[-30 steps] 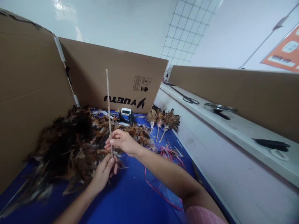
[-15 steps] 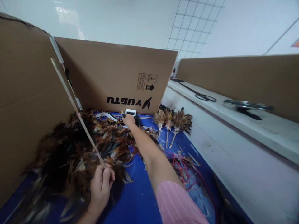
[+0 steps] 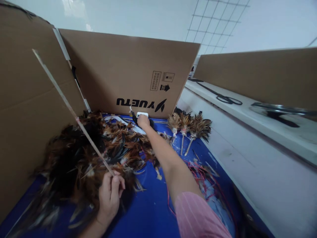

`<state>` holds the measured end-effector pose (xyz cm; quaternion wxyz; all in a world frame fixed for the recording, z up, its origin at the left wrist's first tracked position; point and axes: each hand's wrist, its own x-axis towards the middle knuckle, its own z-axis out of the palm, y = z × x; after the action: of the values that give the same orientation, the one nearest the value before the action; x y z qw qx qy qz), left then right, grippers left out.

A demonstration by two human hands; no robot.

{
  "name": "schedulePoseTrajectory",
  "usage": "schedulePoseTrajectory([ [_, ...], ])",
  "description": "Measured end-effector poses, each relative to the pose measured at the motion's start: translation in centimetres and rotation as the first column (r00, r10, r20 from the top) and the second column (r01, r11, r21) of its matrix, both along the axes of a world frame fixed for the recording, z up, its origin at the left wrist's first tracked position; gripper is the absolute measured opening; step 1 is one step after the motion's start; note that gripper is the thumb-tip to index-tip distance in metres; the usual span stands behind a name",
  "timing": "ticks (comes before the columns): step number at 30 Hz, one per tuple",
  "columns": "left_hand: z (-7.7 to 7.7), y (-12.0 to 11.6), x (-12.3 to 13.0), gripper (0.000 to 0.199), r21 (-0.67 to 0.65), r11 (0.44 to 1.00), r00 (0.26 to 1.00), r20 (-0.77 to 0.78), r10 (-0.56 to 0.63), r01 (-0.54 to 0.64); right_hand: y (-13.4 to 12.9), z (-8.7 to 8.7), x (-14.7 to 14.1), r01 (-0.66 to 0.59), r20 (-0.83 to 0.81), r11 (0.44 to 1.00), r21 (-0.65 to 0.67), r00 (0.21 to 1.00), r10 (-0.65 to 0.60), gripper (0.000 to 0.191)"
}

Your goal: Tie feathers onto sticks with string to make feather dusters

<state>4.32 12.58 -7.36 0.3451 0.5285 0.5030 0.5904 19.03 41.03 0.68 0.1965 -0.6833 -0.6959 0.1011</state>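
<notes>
Head cam: L hand (image 3: 110,195), low ctr., grasps the bottom end of a thin wooden stick (image 3: 85,131), pinched btwn thumb & fingers; the rest of the stick rises past the fingertips, slanting up & left over a big brown-black feather pile (image 3: 81,172), w/ a pinkish band approx. midway. R hand (image 3: 143,121) reaches to the back of the blue table (image 3: 153,211), its back hiding part of a white device (image 3: 142,114); black feathers (image 3: 134,117) stick out just left of its fingers, but can't tell if they're gripped. R of that hand, near the table edge: three feather-topped sticks (image 3: 185,124), then tangled red string (image 3: 198,172) closer in.
</notes>
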Motion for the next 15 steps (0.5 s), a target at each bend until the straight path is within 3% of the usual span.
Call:
schedulePoseTrajectory([
  [4, 0.0, -0.1, 0.0, 0.021, 0.019, 1.000, 1.000, 0.002, -0.002, 0.002, -3.1, 2.6, 1.7, -0.116, -0.028, 0.985, 0.127, 0.992, 0.121, 0.023],
  [7, 0.1, -0.1, 0.2, 0.021, 0.025, 1.000, 1.000, 0.022, -0.006, 0.005, -6.3, 3.6, 3.1, -0.298, -0.039, 0.939, 0.171, 0.950, 0.309, 0.019],
  [9, 0.1, -0.1, 0.4, 0.022, 0.018, 1.000, 1.000, 0.029, -0.007, 0.006, -7.8, 3.5, 3.6, -0.513, -0.057, 0.852, 0.104, 0.852, 0.520, 0.015],
  [11, 0.2, -0.2, 0.6, 0.022, 0.014, 1.000, 1.000, 0.027, -0.010, 0.010, -8.4, 3.0, 3.5, -0.647, -0.063, 0.761, 0.036, 0.759, 0.648, 0.016],
  [13, 0.2, -0.2, 0.7, 0.022, 0.024, 0.999, 1.000, 0.011, -0.023, 0.022, -8.0, 2.3, 2.6, -0.663, -0.049, 0.749, 0.016, 0.747, 0.663, 0.019],
  [15, 0.2, -0.2, 0.6, 0.021, 0.043, 0.999, 0.999, -0.019, -0.032, 0.033, -7.1, 1.7, 0.7, -0.617, -0.054, 0.787, 0.005, 0.786, 0.616, 0.026],
])
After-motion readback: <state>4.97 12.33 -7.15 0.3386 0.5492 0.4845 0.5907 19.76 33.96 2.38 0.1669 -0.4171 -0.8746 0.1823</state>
